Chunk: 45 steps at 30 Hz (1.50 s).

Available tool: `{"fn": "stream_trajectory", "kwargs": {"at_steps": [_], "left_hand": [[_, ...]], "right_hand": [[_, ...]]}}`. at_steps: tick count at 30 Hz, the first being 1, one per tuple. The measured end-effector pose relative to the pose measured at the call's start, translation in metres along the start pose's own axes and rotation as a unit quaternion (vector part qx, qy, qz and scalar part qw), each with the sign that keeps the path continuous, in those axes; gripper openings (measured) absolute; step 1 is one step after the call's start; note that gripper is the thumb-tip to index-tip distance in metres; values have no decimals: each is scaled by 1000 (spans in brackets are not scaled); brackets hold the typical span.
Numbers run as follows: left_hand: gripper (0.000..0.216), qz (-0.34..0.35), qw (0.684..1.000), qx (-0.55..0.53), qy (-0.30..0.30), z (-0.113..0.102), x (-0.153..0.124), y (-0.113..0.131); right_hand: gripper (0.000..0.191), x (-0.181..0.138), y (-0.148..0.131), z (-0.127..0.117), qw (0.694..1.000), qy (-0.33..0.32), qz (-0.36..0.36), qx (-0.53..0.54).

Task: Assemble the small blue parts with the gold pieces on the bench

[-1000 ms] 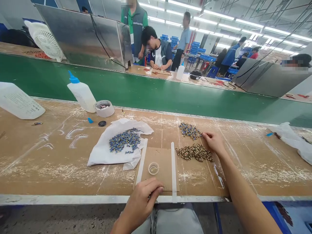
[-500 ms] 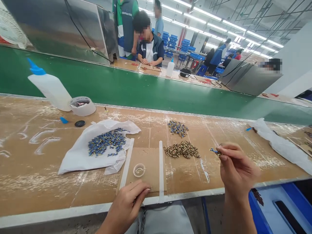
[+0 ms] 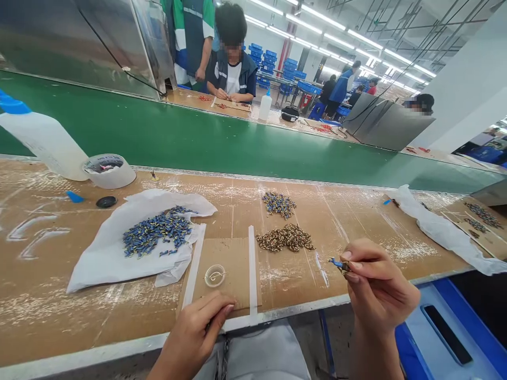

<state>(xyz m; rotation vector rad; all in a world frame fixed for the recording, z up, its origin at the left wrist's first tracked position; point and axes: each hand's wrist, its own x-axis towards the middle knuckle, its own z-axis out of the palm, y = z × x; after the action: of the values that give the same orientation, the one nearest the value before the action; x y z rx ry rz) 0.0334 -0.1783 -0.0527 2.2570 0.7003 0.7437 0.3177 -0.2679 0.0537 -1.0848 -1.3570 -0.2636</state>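
One head-worn camera looks forward and down, close over the counter [image 3: 356, 221], facing the green conveyor belt [image 3: 237, 142].

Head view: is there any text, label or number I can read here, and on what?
None readable.
Tape roll: dark print on its rim, too blurred.
Bottle: no label shows.
Part in the right hand: too small for any marking.
Blue crates at the back: too small to tell.

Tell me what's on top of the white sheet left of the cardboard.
A heap of small blue parts lies on the white sheet, a few strays beside it. Anything under the heap or folds is hidden.
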Motion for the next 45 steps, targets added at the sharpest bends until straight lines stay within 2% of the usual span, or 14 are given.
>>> {"fn": "stream_trajectory", "kwargs": {"at_steps": [6,9,12,15,17,21,27,34,40,45], "left_hand": [[18,3,1000,-7,-2,0,2,1],[21,-5,1000,-7,-30,-1,1,2],[22,-20,996,-25,-81,-4,-1,12],[21,-37,992,-55,-109,-6,-3,31],[22,-40,992,-59,-99,-4,-1,45],[24,-40,992,-59,-101,4,4,59],[25,-40,994,-29,-94,14,7,51],[35,-19,994,-28,-104,14,11,38],[35,18,996,-4,-84,11,12,33],[33,14,995,12,-96,12,13,29]], "right_hand": [[9,0,-4,0,1000,-9,-5,-11],[10,-6,-7,2,1000,-7,12,16],[11,-24,-14,11,989,-49,129,53],[5,-49,-24,24,949,-109,288,70],[5,-65,-31,32,917,-142,365,79],[14,-84,-43,43,862,-207,448,116],[18,-97,-44,52,829,-251,479,146],[21,-107,-36,59,821,-227,498,165],[23,-105,-26,59,807,-272,497,167],[23,-104,-19,59,797,-306,495,164]]}}
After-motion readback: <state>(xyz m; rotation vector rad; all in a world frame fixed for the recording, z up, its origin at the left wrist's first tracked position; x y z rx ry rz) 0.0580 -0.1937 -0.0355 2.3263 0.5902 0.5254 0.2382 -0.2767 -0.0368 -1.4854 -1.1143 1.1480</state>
